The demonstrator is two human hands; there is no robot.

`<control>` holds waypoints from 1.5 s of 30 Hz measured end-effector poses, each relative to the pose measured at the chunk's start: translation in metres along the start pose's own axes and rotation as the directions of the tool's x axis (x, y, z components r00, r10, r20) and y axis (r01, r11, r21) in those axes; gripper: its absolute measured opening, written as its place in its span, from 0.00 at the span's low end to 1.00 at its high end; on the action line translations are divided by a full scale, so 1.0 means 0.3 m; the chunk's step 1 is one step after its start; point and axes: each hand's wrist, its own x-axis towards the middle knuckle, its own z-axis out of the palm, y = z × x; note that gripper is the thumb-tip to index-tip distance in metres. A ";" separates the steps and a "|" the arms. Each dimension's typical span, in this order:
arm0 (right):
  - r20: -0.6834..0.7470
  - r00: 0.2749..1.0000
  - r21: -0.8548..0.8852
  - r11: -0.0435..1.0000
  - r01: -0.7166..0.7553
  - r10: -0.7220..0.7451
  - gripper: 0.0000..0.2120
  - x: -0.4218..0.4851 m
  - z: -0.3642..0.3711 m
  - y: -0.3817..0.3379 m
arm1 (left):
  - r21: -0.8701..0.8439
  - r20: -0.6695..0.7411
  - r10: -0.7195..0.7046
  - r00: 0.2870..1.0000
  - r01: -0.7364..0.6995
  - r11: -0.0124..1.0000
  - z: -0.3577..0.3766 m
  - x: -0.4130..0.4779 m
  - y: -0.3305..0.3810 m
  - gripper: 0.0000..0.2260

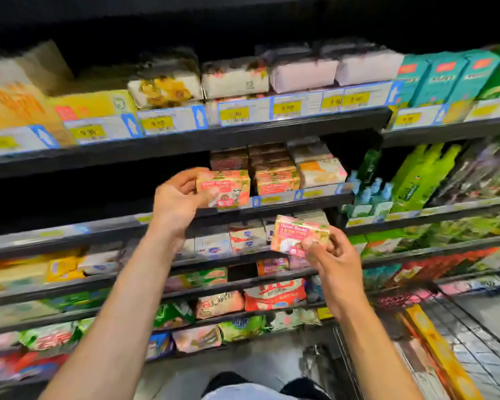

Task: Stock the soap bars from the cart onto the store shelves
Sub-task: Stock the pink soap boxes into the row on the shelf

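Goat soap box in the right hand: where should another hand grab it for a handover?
Probably its free left end, coming from the left and pinching the front and back faces. The right hand covers the lower right corner of the soap box. The left end and top edge are bare, and the broad front face is toward the camera.

Noted the first soap box (pixel 223 187): a pink-orange carton with a red band and white lettering, printed face toward me. I held it level in my left hand (pixel 176 197) at the front lip of the shelf (pixel 300 204). Just right of it a stack of matching boxes (pixel 276 180) sat front-facing. The second soap box (pixel 299 235), same print and slightly tilted, was pinched in my right hand (pixel 335 264), lower down. The cart (pixel 474 350) stood at lower right.
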 end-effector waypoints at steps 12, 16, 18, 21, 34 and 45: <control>-0.065 0.998 0.015 1.000 0.014 -0.013 0.13 0.044 0.102 0.050 | 0.380 0.041 0.002 0.999 -0.017 0.925 0.009 0.278 -0.096 0.17; -0.055 0.998 0.020 0.999 0.025 -0.024 0.15 0.069 0.121 0.058 | 0.571 0.046 0.087 0.995 -0.098 0.815 0.002 0.311 -0.119 0.17; -0.053 0.998 0.026 0.999 0.029 -0.028 0.16 0.081 0.130 0.068 | 0.610 0.049 0.122 0.991 -0.126 0.782 0.005 0.322 -0.125 0.19; -0.036 0.999 0.026 0.999 0.019 -0.018 0.15 0.091 0.144 0.078 | 0.648 0.066 0.121 0.990 -0.135 0.750 0.015 0.330 -0.115 0.20; 0.017 0.998 -0.003 0.998 0.061 -0.061 0.20 0.107 0.206 0.056 | 0.737 0.176 0.096 0.980 -0.196 0.647 0.015 0.358 -0.106 0.21; 0.141 0.980 -0.040 0.988 0.148 -0.141 0.21 0.123 0.320 0.014 | 0.345 0.519 0.055 0.853 -0.268 0.900 -0.051 0.085 -0.016 0.20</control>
